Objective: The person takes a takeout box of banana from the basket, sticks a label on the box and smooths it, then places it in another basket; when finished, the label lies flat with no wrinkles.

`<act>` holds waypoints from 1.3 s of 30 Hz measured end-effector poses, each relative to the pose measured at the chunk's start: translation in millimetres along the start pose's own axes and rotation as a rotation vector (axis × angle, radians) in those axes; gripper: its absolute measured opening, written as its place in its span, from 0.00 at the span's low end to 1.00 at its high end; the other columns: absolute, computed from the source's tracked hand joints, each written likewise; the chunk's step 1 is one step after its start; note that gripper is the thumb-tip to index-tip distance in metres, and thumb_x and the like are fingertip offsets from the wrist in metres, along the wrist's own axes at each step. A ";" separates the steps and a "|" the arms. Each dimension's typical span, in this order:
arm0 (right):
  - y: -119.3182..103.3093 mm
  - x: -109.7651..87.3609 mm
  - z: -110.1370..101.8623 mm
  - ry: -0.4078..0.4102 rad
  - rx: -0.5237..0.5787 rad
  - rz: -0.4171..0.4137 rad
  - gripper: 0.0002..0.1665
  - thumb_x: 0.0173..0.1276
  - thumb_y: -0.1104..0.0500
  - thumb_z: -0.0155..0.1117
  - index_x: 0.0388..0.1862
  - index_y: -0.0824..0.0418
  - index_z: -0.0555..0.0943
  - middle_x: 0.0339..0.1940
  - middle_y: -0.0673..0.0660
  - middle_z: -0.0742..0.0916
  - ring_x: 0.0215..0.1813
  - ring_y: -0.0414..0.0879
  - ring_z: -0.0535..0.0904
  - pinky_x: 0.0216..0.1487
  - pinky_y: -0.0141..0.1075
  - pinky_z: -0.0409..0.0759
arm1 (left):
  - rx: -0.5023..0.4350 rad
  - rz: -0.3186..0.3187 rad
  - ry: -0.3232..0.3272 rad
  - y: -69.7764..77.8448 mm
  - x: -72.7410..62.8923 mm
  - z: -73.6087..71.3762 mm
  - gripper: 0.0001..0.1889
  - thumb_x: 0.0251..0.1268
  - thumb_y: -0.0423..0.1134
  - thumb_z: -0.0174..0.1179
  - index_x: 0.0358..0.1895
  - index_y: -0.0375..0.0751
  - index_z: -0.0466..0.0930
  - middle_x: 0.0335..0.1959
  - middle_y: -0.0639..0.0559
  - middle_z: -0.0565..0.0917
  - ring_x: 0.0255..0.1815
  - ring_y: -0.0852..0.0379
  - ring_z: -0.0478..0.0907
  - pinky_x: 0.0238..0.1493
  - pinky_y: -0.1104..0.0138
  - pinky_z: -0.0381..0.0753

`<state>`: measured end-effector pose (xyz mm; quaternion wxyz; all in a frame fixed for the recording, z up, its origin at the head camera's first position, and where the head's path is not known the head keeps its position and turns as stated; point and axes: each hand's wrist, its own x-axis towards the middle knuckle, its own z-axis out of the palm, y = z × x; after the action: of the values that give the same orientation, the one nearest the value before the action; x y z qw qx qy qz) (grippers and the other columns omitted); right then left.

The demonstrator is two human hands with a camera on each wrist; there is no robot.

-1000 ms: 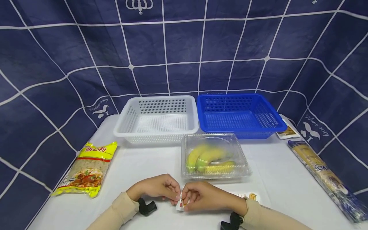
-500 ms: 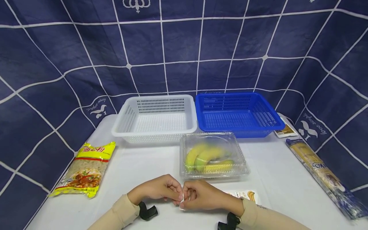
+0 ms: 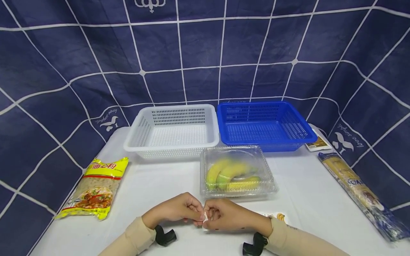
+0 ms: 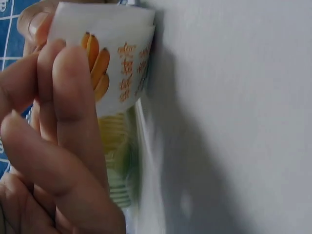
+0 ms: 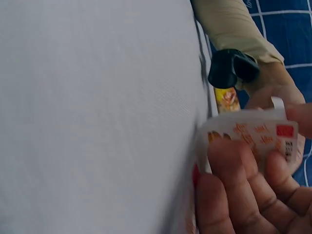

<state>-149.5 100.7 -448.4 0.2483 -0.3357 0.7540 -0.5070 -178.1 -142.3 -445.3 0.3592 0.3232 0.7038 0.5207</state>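
While left grip (image 3: 178, 209) and right grip (image 3: 226, 214) pinch it, white label (image 4: 114, 56), curved, banana-printed, orange-lettered.

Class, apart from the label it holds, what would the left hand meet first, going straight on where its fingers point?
Probably the right hand, facing it across the label; the gap's depth is hard to judge.

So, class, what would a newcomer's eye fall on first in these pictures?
Probably the bright blue basket at the back of the white table, beside the white basket. Next, the yellow bananas in a clear box in front of the baskets. Then, low in the head view, the left hand and right hand, their fingers holding a banana-printed label.
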 end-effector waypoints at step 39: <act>-19.8 -52.0 -57.6 0.113 -0.059 -0.189 0.02 0.80 0.67 0.65 0.46 0.63 0.84 0.34 0.53 0.85 0.33 0.41 0.83 0.34 0.32 0.83 | 0.139 -0.147 0.081 0.3 -18.4 -35.3 0.13 0.65 0.31 0.71 0.49 0.30 0.85 0.27 0.57 0.84 0.25 0.65 0.71 0.31 0.74 0.69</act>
<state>-151.8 169.4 -407.4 0.1465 -0.3831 0.7464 -0.5241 -197.9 -175.1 -434.8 0.3445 0.2733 0.7740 0.4556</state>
